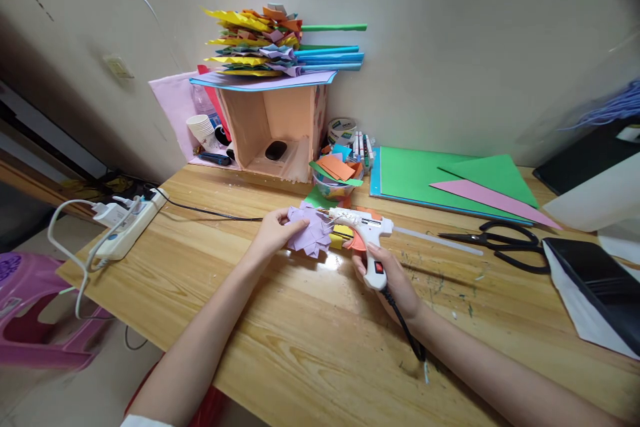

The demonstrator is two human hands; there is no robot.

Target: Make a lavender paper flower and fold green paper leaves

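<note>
In the middle of the head view, my left hand (274, 235) pinches a lilac folded-paper flower (311, 233) by its left edge. My right hand (393, 280) is wrapped round the handle of a white hot glue gun (373, 240), whose nozzle points left at the flower's upper right edge. Whether the tip touches the paper I cannot tell. A clear glue stick (440, 240) sticks out of the gun's back. Behind and under the gun lie yellow paper (341, 237) and orange paper pieces, partly hidden by it.
Paper flowers (255, 47) with rolled stems lie stacked on a cardboard box (287, 117). A bowl of paper scraps (335, 187) stands before it. Green sheets (410, 177), black scissors (500, 240) and a phone (600, 287) lie right; a power strip (133, 227) lies left.
</note>
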